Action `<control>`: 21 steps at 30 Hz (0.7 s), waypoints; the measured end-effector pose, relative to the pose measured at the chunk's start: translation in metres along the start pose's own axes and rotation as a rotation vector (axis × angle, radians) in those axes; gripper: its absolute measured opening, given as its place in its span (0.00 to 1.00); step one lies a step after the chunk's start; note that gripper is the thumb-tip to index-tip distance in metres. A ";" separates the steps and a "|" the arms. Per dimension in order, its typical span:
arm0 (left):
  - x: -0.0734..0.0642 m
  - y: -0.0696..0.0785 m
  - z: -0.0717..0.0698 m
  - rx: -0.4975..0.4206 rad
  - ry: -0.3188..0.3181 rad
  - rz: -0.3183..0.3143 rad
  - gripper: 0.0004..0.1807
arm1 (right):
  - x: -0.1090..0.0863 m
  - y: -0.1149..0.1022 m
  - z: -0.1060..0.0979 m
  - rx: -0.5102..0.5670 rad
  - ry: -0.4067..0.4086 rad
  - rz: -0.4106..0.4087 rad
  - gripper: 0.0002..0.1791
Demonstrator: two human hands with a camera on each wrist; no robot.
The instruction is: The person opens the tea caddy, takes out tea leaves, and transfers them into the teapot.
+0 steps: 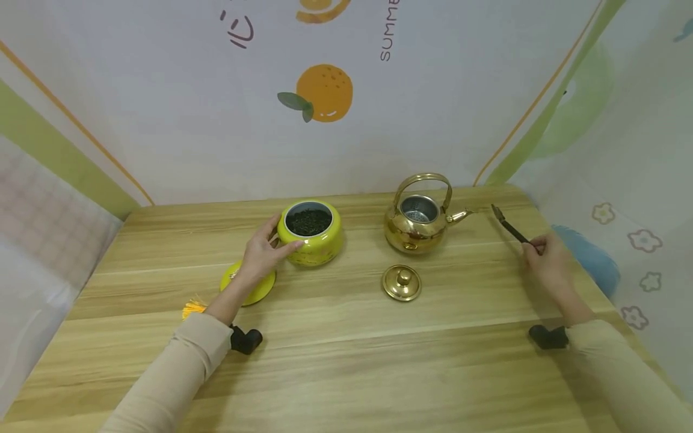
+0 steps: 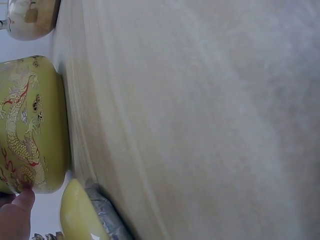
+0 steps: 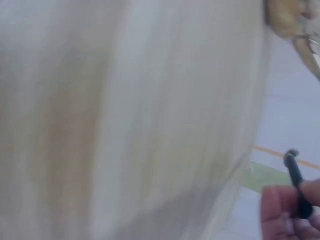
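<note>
My left hand (image 1: 261, 255) holds the side of a round yellow tea jar (image 1: 319, 251), thumb on its front and fingers along its left. The jar stands uncovered with dark loose tea leaves (image 1: 308, 222) inside; the left wrist view shows a gold dragon (image 2: 22, 140) on its wall. Under my left forearm lies the jar's yellow lid (image 1: 262, 291) with an orange tassel (image 1: 193, 308). At the table's right side, my right hand (image 1: 549, 270) pinches the end of a slim dark tea scoop (image 1: 511, 230), raised with its tip pointing toward the teapot's spout.
A shiny gold teapot (image 1: 414, 237) with an upright handle and a metal strainer (image 1: 419, 210) inside stands right of the jar, uncovered. In front of it lies its gold lid (image 1: 402, 290). Behind the wooden table (image 1: 379, 373) hangs a printed cloth (image 1: 216, 132); a blue object (image 1: 590, 258) sits beyond the right edge.
</note>
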State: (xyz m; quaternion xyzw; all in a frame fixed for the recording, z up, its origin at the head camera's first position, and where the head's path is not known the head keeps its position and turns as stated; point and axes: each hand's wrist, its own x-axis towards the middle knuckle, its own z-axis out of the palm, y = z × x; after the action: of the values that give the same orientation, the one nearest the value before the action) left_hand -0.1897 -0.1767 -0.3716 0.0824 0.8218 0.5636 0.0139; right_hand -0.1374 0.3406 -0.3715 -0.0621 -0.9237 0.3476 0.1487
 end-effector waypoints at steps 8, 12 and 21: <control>0.000 0.000 -0.001 0.000 0.005 -0.006 0.48 | 0.010 -0.041 -0.003 0.778 0.435 0.008 0.05; 0.000 0.000 0.000 -0.003 0.010 -0.007 0.48 | 0.013 -0.075 0.004 1.030 0.487 -0.108 0.05; 0.001 0.000 0.001 0.005 0.010 -0.010 0.48 | 0.001 -0.148 0.044 1.042 0.270 -0.351 0.07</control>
State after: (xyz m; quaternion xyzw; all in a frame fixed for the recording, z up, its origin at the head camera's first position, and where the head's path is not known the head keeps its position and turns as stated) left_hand -0.1902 -0.1754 -0.3721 0.0756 0.8237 0.5618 0.0123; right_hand -0.1543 0.2024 -0.3046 0.1301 -0.5993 0.7167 0.3322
